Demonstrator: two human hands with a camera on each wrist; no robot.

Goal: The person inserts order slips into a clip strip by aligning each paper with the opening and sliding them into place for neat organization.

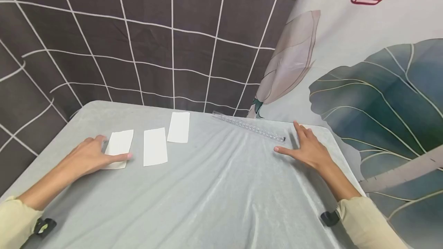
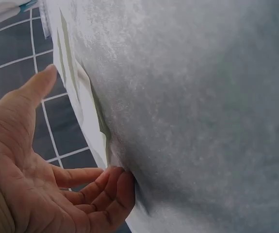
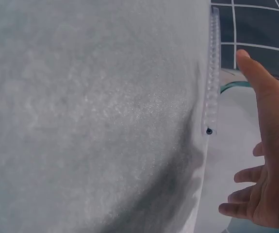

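My left hand spans the leftmost of three white paper pieces, its thumb and fingers spread apart over that paper. In the left wrist view the fingertips are at the paper's edge near the cloth, while the thumb stands away from them. Two more white pieces lie to the right, a middle paper and a farther paper. My right hand is held near the table's right side, fingers spread, holding nothing. Closest to its thumb is a clear ridged plastic tube with a dark end.
A grey velvety cloth with creases covers the table. Behind it hangs a dark curtain with white grid lines. On the right, a pale curtain printed with large leaves borders the table edge.
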